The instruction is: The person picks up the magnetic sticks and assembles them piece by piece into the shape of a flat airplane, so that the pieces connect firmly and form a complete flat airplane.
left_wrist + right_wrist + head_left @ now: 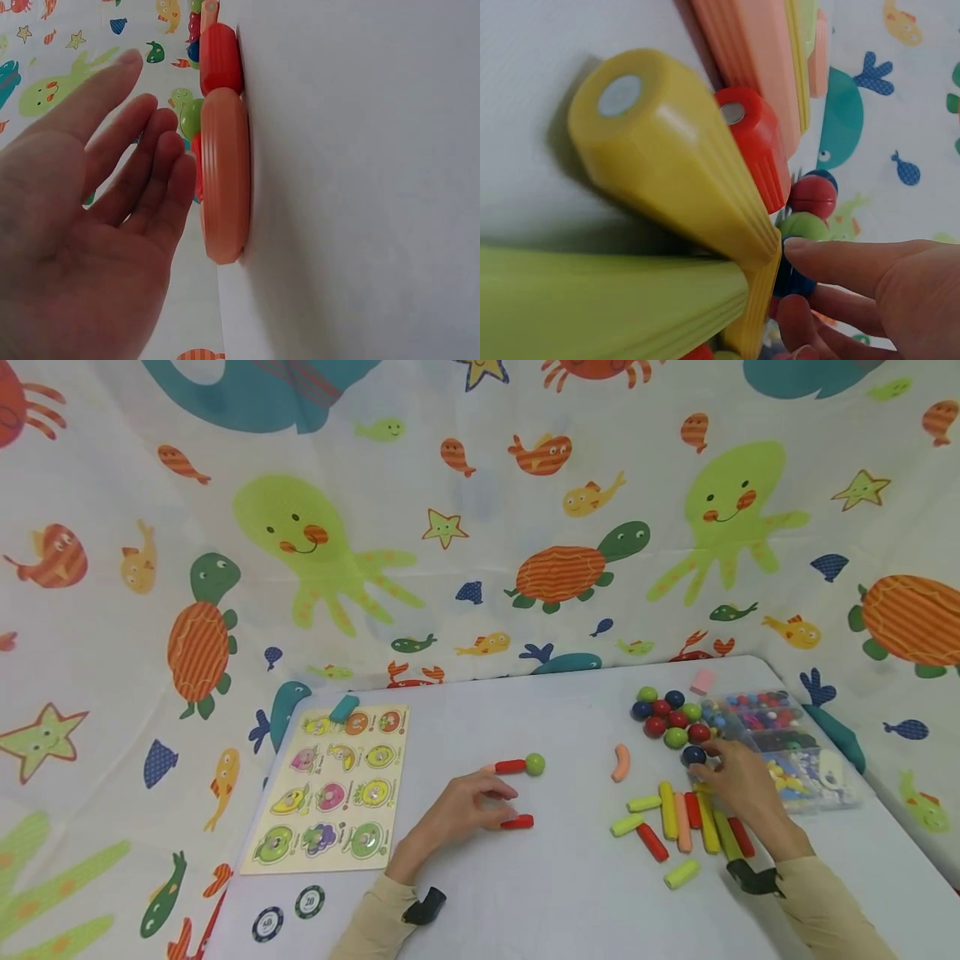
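My right hand (738, 777) pinches a dark blue ball (693, 756) between thumb and fingertips, at the near end of a ball cluster. In the right wrist view the blue ball (786, 274) shows behind the thumb, past a yellow rod (667, 150) with a grey disc in its end. My left hand (467, 803) holds nothing; its fingers are loosely bent. Beside them a red rod (510, 767) meets a green ball (535, 764), and another red rod (519, 822) lies by the thumb. The left wrist view shows an orange rod (225, 176) end to end with a red one (220, 60).
Red, green and blue balls (677, 719) lie back right, next to a clear compartment box (806, 747) of small beads. Several coloured rods (667, 810) lie in front. A curved pink piece (621, 762) is mid-table. Left are a fruit puzzle board (392, 727) and two chips (310, 902).
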The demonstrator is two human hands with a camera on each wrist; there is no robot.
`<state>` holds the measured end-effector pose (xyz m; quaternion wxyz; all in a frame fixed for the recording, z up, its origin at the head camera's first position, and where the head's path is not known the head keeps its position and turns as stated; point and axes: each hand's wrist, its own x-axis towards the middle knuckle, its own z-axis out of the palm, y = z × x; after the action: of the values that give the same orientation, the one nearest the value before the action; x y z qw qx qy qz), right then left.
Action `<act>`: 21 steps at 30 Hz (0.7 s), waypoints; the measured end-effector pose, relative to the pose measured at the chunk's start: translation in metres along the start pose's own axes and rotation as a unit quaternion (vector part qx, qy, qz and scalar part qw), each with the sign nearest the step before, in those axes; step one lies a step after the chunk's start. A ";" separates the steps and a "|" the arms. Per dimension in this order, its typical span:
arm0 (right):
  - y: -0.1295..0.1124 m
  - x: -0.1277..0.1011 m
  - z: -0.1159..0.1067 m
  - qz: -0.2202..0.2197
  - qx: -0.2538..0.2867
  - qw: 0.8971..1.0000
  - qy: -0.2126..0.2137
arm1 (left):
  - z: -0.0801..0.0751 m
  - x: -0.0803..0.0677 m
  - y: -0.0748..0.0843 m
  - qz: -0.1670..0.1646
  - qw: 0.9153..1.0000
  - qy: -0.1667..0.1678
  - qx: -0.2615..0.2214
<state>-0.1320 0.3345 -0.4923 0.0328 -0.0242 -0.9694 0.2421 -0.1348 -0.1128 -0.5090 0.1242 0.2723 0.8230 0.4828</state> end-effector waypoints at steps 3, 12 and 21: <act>-0.001 0.002 0.000 0.016 0.001 1.000 -0.024 | 0.003 0.001 0.002 0.008 1.000 -0.019 0.008; -0.003 0.006 0.004 0.030 -0.001 0.999 -0.045 | 0.009 0.004 0.006 -0.001 0.998 -0.036 0.042; -0.013 0.006 0.005 -0.011 0.014 1.000 -0.005 | 0.011 0.003 0.004 -0.010 0.997 -0.041 0.063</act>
<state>-0.1390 0.3211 -0.4901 0.0310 -0.0121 -0.9664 0.2550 -0.1310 -0.1018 -0.5106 0.1452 0.2911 0.8485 0.4175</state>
